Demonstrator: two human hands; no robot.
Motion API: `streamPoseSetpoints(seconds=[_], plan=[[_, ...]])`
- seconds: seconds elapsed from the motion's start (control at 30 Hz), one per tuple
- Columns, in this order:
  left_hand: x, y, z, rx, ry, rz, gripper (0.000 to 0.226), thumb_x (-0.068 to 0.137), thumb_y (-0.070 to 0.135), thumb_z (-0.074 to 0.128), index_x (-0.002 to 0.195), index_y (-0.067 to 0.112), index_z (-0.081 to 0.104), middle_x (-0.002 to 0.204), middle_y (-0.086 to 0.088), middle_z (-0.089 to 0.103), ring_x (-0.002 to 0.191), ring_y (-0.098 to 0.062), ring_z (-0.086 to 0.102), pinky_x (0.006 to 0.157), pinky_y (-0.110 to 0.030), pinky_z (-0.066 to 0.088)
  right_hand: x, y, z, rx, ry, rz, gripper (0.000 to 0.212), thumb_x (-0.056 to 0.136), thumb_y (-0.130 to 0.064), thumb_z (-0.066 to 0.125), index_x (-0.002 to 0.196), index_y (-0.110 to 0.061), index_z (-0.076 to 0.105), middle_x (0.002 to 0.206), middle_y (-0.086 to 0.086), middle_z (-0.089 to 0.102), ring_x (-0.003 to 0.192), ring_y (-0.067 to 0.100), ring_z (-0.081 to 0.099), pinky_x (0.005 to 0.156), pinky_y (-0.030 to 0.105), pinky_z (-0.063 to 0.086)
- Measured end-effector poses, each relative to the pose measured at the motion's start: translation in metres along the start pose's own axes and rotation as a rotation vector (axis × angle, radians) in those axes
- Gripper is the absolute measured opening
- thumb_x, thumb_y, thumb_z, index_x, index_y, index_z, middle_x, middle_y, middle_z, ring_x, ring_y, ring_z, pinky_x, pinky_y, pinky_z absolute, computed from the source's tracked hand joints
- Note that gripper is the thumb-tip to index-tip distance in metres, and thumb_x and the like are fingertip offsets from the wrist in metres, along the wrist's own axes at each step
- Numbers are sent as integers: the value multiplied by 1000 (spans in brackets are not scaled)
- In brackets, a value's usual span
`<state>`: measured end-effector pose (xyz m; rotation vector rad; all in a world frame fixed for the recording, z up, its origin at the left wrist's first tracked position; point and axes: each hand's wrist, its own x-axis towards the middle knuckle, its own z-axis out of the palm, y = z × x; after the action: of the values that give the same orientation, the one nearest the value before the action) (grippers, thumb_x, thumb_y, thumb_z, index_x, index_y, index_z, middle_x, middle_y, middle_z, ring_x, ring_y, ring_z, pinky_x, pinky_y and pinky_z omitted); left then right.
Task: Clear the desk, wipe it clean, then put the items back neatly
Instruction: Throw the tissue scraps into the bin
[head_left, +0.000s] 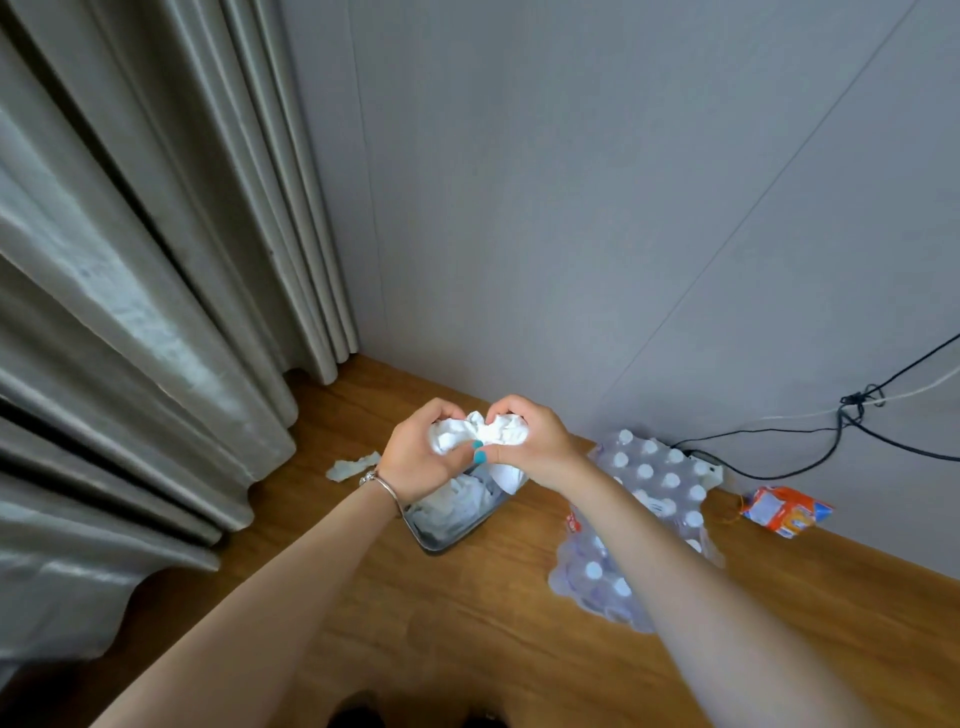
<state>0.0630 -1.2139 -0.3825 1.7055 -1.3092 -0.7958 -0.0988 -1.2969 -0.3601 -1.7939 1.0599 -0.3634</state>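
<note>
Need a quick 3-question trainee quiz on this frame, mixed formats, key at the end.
1. True or false: the left hand and right hand both grip the crumpled white tissue wad.
2. What lies directly below the wad? A) the shrink-wrapped pack of water bottles B) the bin holding white waste C) the orange carton
3. Fill in: a stray scrap of tissue lies on the wooden floor between the bin and the ____.

Key: 1 true; 2 B; 3 curtain.
</note>
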Motion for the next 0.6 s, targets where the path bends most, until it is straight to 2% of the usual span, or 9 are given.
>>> streamPoseSetpoints(seconds=[0.07, 0.17, 0.27, 0.37, 0.6], plan=[[5, -30, 10, -18, 5, -12, 35, 74, 21, 80, 98, 25, 56, 94, 11, 62, 84, -10, 61, 63, -18, 51, 10, 22, 15, 9, 3, 1, 37, 71, -17, 87, 88, -31, 58, 94, -8, 63, 83, 8, 59, 67, 21, 47], [12, -71, 29, -55, -4, -15, 37, 72, 17, 81, 97, 25, 55, 94, 10, 62, 84, -10, 61, 62, -14, 48, 27, 59, 34, 9, 2, -4, 37, 69, -14, 87, 88, -29, 60, 92, -9, 63, 82, 6, 59, 68, 21, 47], [20, -113, 50, -87, -5, -16, 39, 73, 13, 80, 95, 28, 52, 93, 10, 61, 82, -10, 60, 61, -11, 47, 47, 98, 54, 4, 2, -8, 37, 68, -11, 88, 86, -29, 61, 92, -10, 63, 88, 13, 61, 74, 33, 52], [26, -146, 67, -105, -9, -28, 37, 75, 14, 80, 95, 26, 51, 92, 9, 60, 80, -11, 60, 60, -12, 47, 64, 128, 68, -5, 0, 13, 37, 67, -13, 88, 86, -29, 61, 94, -7, 64, 92, 17, 63, 77, 38, 56], [45, -236, 117, -152, 37, -53, 36, 75, 16, 81, 94, 19, 50, 87, 6, 59, 73, -5, 57, 60, -15, 47, 112, 215, 103, 8, -46, -4, 37, 63, -15, 91, 82, -33, 65, 89, -8, 67, 81, 9, 62, 69, 31, 53]])
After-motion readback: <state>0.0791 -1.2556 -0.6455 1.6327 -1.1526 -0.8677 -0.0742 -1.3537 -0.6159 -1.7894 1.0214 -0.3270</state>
